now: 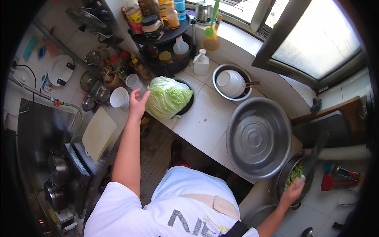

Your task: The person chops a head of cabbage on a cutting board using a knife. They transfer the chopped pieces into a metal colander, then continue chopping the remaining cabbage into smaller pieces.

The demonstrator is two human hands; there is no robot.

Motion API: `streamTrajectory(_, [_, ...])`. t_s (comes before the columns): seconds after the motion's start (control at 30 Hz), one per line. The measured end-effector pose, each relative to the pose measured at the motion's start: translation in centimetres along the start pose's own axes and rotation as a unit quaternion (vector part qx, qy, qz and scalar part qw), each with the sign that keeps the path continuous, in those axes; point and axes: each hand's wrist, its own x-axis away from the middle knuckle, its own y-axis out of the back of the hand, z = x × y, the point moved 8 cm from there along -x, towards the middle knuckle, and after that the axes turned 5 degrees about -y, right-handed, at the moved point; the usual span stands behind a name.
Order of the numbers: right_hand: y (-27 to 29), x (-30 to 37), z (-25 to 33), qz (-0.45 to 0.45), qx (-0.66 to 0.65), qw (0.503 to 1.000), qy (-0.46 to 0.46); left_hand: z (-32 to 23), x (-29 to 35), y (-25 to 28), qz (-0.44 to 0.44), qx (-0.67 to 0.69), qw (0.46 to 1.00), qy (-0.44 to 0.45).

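Note:
My left hand (pixel 138 104) is open, its fingers apart, at the left edge of a head of pale green cabbage (pixel 167 98). Its fingertips reach the leaves, though I cannot tell how firmly they touch. The cabbage sits in a dark bowl (pixel 191 103) on the white tiled counter. Far to the right, my right hand (pixel 292 191) is closed around the handle of a kitchen knife (pixel 319 146), its broad dark blade pointing away from me. That hand is above a dark pot (pixel 281 177) holding shredded greens (pixel 295 173).
A large metal basin (pixel 256 138) takes up the counter's right part. Behind it stands a metal bowl (pixel 216 75) with a white bowl (pixel 231 83) inside. A clear cup (pixel 133 81) and white bowl (pixel 119 97) stand left of the cabbage. An open window (pixel 316 39) juts over the counter.

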Motion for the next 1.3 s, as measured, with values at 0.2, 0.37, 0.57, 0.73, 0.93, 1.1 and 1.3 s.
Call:
streamTrajectory(0.2, [-19.0, 8.3, 14.6, 0.254, -0.297, 0.918, -0.066, 2.9, -4.9, -2.9, 0.278, 0.075, 0.947, 0.141])
streamTrajectory(0.37, [-33.4, 16.8, 28.5, 0.387, -0.238, 0.891, -0.019, 2.8, -8.2, -5.9, 0.376, 0.063, 0.915, 0.136])
streamTrajectory(0.57, [-42.7, 22.3, 34.4, 0.452, -0.33, 0.82, -0.118, 6.3, -10.0, -9.3, 0.358, -0.036, 0.933, -0.008])
streamTrajectory(0.73, [-42.5, 23.6, 34.6, 0.458, -0.356, 0.789, -0.203, 4.4, -9.1, -10.1, 0.411, 0.041, 0.91, -0.026])
streamTrajectory(0.93, [-42.6, 24.9, 32.5, 0.456, -0.414, 0.75, -0.24, 0.4, -6.7, -9.5, 0.433, 0.157, 0.888, 0.019])
streamTrajectory(1.1, [-40.7, 24.9, 32.0, 0.42, -0.535, 0.671, -0.296, -6.2, -4.5, -5.3, 0.44, 0.121, 0.881, -0.123])
streamTrajectory(1.3, [-37.1, 21.3, 31.7, 0.479, -0.688, 0.446, -0.313, -16.6, 1.0, -0.2, 0.448, 0.207, 0.813, -0.31])
